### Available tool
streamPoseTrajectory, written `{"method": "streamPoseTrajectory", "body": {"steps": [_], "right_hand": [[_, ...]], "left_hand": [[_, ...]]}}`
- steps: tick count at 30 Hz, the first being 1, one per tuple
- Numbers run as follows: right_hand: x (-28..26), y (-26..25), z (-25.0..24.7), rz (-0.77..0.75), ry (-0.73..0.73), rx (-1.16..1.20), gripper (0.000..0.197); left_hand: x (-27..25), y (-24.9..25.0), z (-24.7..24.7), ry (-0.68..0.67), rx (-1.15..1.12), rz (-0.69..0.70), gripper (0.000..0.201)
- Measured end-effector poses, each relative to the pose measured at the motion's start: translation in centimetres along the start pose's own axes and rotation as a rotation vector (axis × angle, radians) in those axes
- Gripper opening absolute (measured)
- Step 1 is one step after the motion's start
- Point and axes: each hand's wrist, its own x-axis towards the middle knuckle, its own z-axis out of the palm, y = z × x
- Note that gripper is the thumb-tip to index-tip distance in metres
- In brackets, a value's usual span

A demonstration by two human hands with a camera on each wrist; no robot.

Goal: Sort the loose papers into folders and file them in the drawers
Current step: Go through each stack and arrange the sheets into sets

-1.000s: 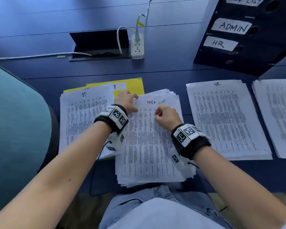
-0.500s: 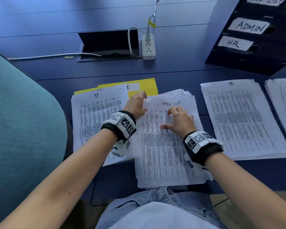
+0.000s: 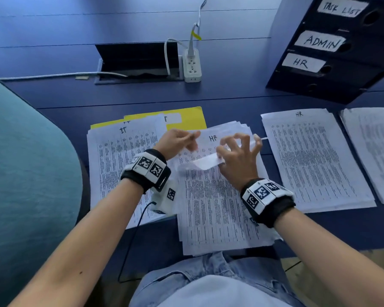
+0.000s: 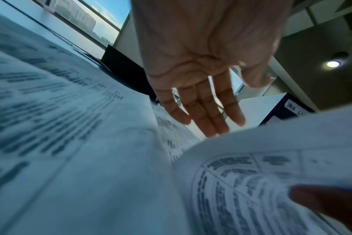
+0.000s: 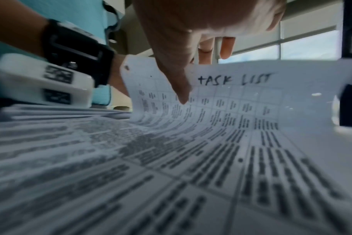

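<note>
From the head view, the top sheet (image 3: 205, 161) of the middle stack (image 3: 217, 209), headed TASK LIST half a second ago and lying flat, is now curled back toward the person, and a page marked HR shows beneath it at the far end. The right hand (image 3: 238, 158) has gone from flat on the page to pinching the folded edge of that sheet with thumb and forefinger, the other fingers spread and raised. The left hand (image 3: 179, 141) has slipped from the sheet's far left corner and now hovers slack over the far left corner of the stack, grasping nothing. Left of the stack lies a pile headed IT (image 3: 120, 160) on a yellow folder (image 3: 186, 117); to the right a pile headed HR (image 3: 315, 156), then another pile (image 3: 372, 151) at the edge. The drawer unit (image 3: 333, 49) stands far right on the blue desk (image 3: 231, 94), its drawers labelled TASK LIST, ADMIN and HR; what they hold cannot be seen. In the left wrist view the left hand (image 4: 201, 79) is flat with straight fingers above the papers, touching none, while the lifted sheet (image 4: 271, 159) bulges at right. In the right wrist view the right hand (image 5: 183, 66) nips the sheet (image 5: 231, 101), which stands curved with TASK LIST written across its top.
</note>
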Motion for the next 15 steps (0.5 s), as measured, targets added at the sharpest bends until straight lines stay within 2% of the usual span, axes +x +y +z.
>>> {"method": "streamPoseTrajectory", "body": {"steps": [2,3,6,10,15], "right_hand": [[-0.5,-0.5,-0.3,-0.121,0.012,0.002,0.028],[-1.0,-0.8,-0.3,-0.180,-0.007,0.026,0.031],[-2.3,-1.8,-0.2,-0.270,-0.150,0.102,0.035],[-2.4,-2.3,-0.3,-0.198,-0.289,0.215,0.035],[-0.6,-2.3,-1.4,-0.097,-0.400,0.250,0.029]], "left_hand": [[0.5,-0.4,-0.5,0.090,0.078,-0.022,0.046],[0.8,-0.6,-0.7,0.117,0.176,-0.028,0.039],[1.1,-1.3,-0.8,0.086,0.442,-0.080,0.034],[1.2,-1.7,-0.4,0.059,0.601,-0.091,0.039],[1.2,-1.0,-0.3,0.073,0.580,-0.074,0.032]]}}
